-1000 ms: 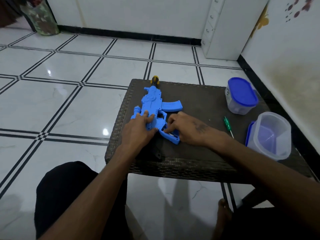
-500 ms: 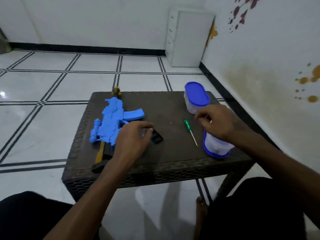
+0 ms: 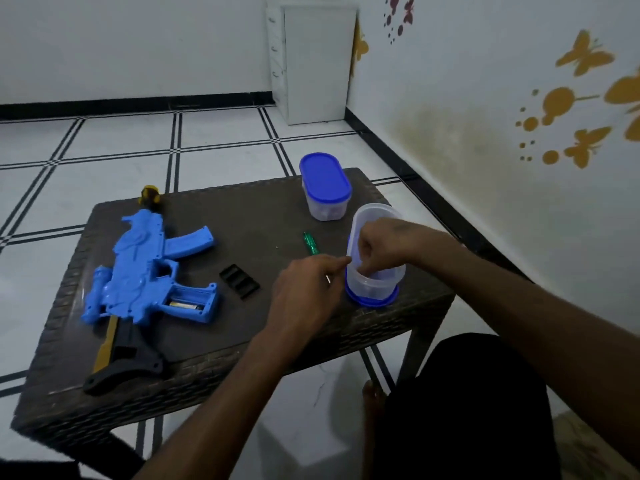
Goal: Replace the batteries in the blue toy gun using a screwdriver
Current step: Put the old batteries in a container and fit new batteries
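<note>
Right hand now dipped into the open clear tub, fingers curled - can't tell what they pinch, left hand moved up beside it, fingers loosely bent, green screwdriver just behind, blue toy gun well left - battery bay open, black cover between.

The right hand's fingertips are being hidden inside the open container; the screwdriver's shaft is being covered by the left hand.

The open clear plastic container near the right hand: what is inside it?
The right hand's fingers reach into the clear plastic container; whatever else lies inside cannot be made out.
</note>
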{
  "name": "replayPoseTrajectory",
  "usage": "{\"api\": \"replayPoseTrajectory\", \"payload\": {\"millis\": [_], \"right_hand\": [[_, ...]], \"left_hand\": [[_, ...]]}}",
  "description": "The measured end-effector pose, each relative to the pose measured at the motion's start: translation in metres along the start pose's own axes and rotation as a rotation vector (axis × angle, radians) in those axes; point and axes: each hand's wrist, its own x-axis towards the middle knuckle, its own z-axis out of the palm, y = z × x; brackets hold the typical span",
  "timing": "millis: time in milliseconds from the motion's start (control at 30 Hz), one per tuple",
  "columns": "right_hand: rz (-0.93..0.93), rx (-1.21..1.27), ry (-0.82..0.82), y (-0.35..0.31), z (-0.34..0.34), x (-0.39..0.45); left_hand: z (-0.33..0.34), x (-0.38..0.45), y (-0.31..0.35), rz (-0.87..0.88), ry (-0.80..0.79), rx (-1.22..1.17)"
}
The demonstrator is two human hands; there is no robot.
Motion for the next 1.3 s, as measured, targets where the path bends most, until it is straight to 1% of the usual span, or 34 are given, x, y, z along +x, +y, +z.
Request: {"api": "replayPoseTrajectory", "payload": {"millis": [167, 267, 333, 400, 500, 567, 633, 700, 767, 867, 900, 967, 1033, 1067, 1200, 1300], "right_hand": [[0.035, 0.026, 0.030, -0.004, 0.013, 0.013], [0.036, 0.109, 0.022, 0.002, 0.012, 0.015], [0.034, 0.200, 0.107, 0.009, 0.007, 0.012], [0.018, 0.360, 0.222, 0.012, -0.001, 0.005], [-0.046, 0.561, 0.354, 0.008, -0.012, -0.007], [-0.086, 0.646, 0.439, 0.000, -0.017, -0.012], [-0.132, 0.759, 0.485, -0.011, -0.020, -0.014], [-0.196, 0.923, 0.473, -0.027, -0.021, -0.016], [-0.240, 1.024, 0.451, -0.051, -0.019, -0.017], [-0.294, 0.992, 0.381, -0.093, -0.010, -0.012], [-0.308, 0.969, 0.363, -0.104, -0.006, -0.010], [-0.344, 0.923, 0.352, -0.127, 0.003, 0.000], [-0.339, 0.911, 0.363, -0.146, 0.011, 0.010], [-0.327, 0.914, 0.371, -0.154, 0.016, 0.014], [-0.321, 0.892, 0.349, -0.185, 0.034, 0.025], [-0.344, 0.712, 0.381, -0.193, 0.045, 0.033]], "left_hand": [[-0.001, -0.001, 0.001, -0.024, -0.019, 0.013], [-0.002, -0.001, 0.000, -0.032, -0.027, 0.014], [-0.003, -0.003, -0.002, -0.038, -0.018, 0.022], [-0.006, -0.004, -0.005, -0.053, 0.000, 0.031], [-0.015, -0.008, -0.016, -0.112, 0.025, 0.041], [-0.028, -0.014, -0.030, -0.172, 0.089, 0.021], [-0.048, -0.024, -0.047, -0.249, 0.185, -0.009], [-0.071, -0.034, -0.066, -0.326, 0.301, -0.027], [-0.096, -0.045, -0.085, -0.399, 0.397, -0.008], [-0.131, -0.060, -0.110, -0.516, 0.460, 0.074], [-0.139, -0.063, -0.119, -0.554, 0.434, 0.128], [-0.150, -0.071, -0.136, -0.601, 0.333, 0.266], [-0.153, -0.076, -0.148, -0.584, 0.213, 0.359], [-0.152, -0.078, -0.152, -0.563, 0.181, 0.368], [-0.151, -0.079, -0.157, -0.535, 0.180, 0.327], [-0.151, -0.079, -0.161, -0.538, 0.166, 0.356]]}}
